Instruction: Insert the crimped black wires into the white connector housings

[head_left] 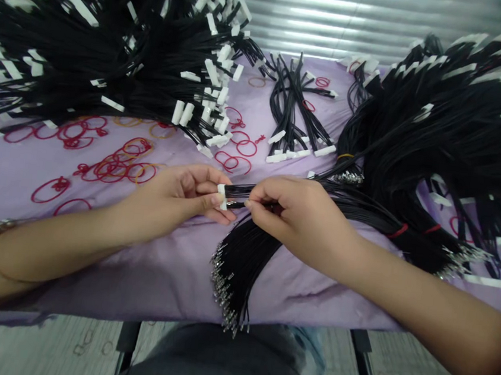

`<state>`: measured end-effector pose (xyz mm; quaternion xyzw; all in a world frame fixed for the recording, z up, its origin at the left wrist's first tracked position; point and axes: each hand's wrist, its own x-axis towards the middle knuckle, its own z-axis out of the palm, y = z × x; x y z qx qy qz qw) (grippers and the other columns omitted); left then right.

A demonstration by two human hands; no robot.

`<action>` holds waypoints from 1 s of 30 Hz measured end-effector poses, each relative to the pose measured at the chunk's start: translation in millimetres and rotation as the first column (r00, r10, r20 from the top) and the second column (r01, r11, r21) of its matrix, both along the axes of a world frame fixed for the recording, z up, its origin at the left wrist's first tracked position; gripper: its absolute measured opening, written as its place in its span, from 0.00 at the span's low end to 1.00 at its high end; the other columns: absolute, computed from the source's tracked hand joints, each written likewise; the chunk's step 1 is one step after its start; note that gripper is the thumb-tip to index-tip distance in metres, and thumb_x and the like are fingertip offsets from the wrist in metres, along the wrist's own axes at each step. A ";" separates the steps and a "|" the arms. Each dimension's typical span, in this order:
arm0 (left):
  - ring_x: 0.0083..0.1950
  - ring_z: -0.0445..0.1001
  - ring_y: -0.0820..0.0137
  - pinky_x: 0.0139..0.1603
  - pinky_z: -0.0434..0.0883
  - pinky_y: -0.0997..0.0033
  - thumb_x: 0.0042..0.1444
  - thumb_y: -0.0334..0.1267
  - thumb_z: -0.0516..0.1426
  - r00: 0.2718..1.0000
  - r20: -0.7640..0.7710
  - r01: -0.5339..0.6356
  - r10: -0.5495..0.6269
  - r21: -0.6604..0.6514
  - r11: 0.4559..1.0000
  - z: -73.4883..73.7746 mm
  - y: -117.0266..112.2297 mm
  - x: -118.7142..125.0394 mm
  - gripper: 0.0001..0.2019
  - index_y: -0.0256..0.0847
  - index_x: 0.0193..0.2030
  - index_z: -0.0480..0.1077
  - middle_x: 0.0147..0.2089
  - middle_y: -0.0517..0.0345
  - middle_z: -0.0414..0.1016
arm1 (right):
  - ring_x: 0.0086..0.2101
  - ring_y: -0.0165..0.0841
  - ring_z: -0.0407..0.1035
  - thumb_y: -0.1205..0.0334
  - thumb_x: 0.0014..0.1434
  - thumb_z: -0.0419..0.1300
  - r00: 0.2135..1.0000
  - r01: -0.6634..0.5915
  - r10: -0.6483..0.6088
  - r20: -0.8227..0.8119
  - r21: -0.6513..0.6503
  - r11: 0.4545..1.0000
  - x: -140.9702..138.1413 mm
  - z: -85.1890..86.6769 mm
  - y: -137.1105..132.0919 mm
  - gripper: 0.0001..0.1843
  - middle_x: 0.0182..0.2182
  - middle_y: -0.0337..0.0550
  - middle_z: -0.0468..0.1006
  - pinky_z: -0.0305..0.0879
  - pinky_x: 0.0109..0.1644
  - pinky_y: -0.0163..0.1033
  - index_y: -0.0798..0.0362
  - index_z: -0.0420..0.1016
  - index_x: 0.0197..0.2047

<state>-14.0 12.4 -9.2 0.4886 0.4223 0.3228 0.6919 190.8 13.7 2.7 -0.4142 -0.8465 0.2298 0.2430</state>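
Between thumb and fingers, my left hand pinches a small white connector with several black wires running out of its right side. Close to it, my right hand is closed on a black wire whose end points at the connector; I cannot tell whether that end is inside it. Under my right hand a bundle of loose black wires fans towards the table's front edge, its bare metal terminals showing. More black wires stretch right beneath a red band.
A big heap of black cables with white connectors covers the back left. Another cable pile rises at the right. Between them lies a smaller cable group. Red rubber bands are scattered on the purple cloth.
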 end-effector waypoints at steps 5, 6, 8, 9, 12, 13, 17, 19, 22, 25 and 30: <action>0.35 0.81 0.72 0.39 0.78 0.81 0.54 0.32 0.62 1.000 -0.024 -0.007 0.007 0.001 1.000 0.0 0.1 0.2 0.09 0.36 0.40 0.69 0.33 0.60 0.79 | 0.25 0.23 0.61 0.69 0.56 0.57 1.000 0.001 -0.001 0.008 0.021 1.000 -0.4 -1.2 -0.8 0.07 0.23 0.38 0.72 0.53 0.31 0.30 0.60 0.74 0.28; 0.35 0.81 0.72 0.39 0.78 0.81 0.54 0.31 0.62 1.000 -0.027 -0.005 0.005 -0.001 1.000 0.3 0.0 0.3 0.09 0.36 0.41 0.69 0.32 0.60 0.79 | 0.25 0.23 0.62 0.69 0.56 0.57 1.000 -0.006 0.006 0.003 0.026 1.000 -0.2 -1.3 -1.3 0.07 0.24 0.38 0.72 0.53 0.31 0.30 0.60 0.74 0.29; 0.35 0.81 0.72 0.39 0.77 0.81 0.54 0.31 0.63 1.000 -0.029 0.001 -0.001 -0.002 1.000 1.0 -0.4 0.5 0.09 0.36 0.40 0.69 0.32 0.60 0.79 | 0.26 0.23 0.62 0.68 0.56 0.57 1.000 -0.016 0.016 -0.005 0.031 0.999 -0.1 -1.5 -2.4 0.07 0.24 0.38 0.72 0.53 0.31 0.30 0.60 0.74 0.29; 0.34 0.81 0.72 0.39 0.77 0.81 0.53 0.31 0.63 0.999 -0.034 0.004 -0.004 -0.002 1.000 1.2 -0.5 0.6 0.09 0.36 0.40 0.69 0.32 0.60 0.79 | 0.26 0.23 0.62 0.68 0.57 0.57 1.000 -0.016 0.016 -0.004 0.030 0.999 -0.2 -1.7 -2.9 0.07 0.24 0.38 0.72 0.53 0.31 0.30 0.60 0.74 0.29; 0.33 0.81 0.71 0.38 0.77 0.80 0.53 0.32 0.63 0.999 -0.044 0.001 0.000 0.010 1.000 1.4 -0.7 1.1 0.09 0.37 0.40 0.69 0.32 0.59 0.79 | 0.25 0.23 0.62 0.68 0.57 0.57 1.000 -0.010 0.010 0.006 0.023 1.000 -1.1 -2.7 -3.6 0.07 0.24 0.38 0.72 0.53 0.31 0.30 0.60 0.75 0.29; 0.33 0.81 0.71 0.38 0.77 0.79 0.53 0.32 0.62 0.999 -0.046 0.000 0.000 0.013 1.000 1.3 -0.7 1.3 0.08 0.37 0.40 0.69 0.32 0.59 0.79 | 0.25 0.23 0.61 0.68 0.57 0.57 1.000 -0.010 0.010 0.005 0.021 1.000 -1.7 -3.4 -3.4 0.07 0.23 0.38 0.72 0.52 0.30 0.30 0.60 0.75 0.29; 0.34 0.81 0.70 0.38 0.77 0.76 0.53 0.31 0.62 0.998 -0.058 -0.004 0.005 0.018 1.000 0.9 -1.1 2.1 0.08 0.37 0.39 0.70 0.32 0.59 0.79 | 0.25 0.22 0.61 0.68 0.57 0.58 1.000 -0.020 0.020 -0.020 0.021 1.000 -3.9 -6.5 -2.0 0.07 0.23 0.38 0.72 0.52 0.30 0.30 0.60 0.75 0.29; 0.34 0.81 0.70 0.38 0.78 0.76 0.52 0.31 0.63 0.998 -0.066 -0.008 0.009 0.020 1.000 0.7 -1.3 2.5 0.08 0.37 0.39 0.70 0.32 0.60 0.79 | 0.25 0.23 0.61 0.68 0.57 0.58 1.000 -0.018 0.019 -0.020 0.023 1.000 -4.7 -7.6 -1.5 0.07 0.23 0.38 0.72 0.52 0.31 0.30 0.60 0.75 0.29; 0.34 0.81 0.70 0.38 0.77 0.78 0.52 0.33 0.64 0.998 -0.064 -0.023 0.023 0.004 1.000 0.7 -1.6 2.9 0.08 0.37 0.38 0.70 0.32 0.60 0.79 | 0.26 0.23 0.61 0.69 0.57 0.57 1.000 -0.014 0.014 -0.008 0.011 1.000 -4.9 -7.4 -1.4 0.07 0.24 0.39 0.72 0.53 0.32 0.30 0.60 0.75 0.29; 0.33 0.81 0.71 0.37 0.77 0.79 0.52 0.33 0.64 0.998 -0.047 -0.034 0.032 -0.026 0.999 1.1 -2.1 2.9 0.09 0.38 0.38 0.70 0.31 0.60 0.79 | 0.26 0.23 0.61 0.69 0.56 0.57 1.000 -0.016 0.016 -0.007 -0.009 1.000 -3.8 -5.6 -1.4 0.07 0.23 0.38 0.72 0.52 0.31 0.30 0.60 0.74 0.28; 0.33 0.81 0.72 0.36 0.77 0.81 0.50 0.33 0.65 0.999 -0.030 -0.033 0.032 -0.047 0.998 3.1 -3.0 4.1 0.10 0.37 0.37 0.70 0.30 0.61 0.80 | 0.25 0.22 0.61 0.69 0.54 0.57 0.999 -0.046 0.045 -0.016 -0.015 0.999 -2.4 -4.8 -1.3 0.06 0.23 0.37 0.72 0.52 0.31 0.30 0.59 0.75 0.28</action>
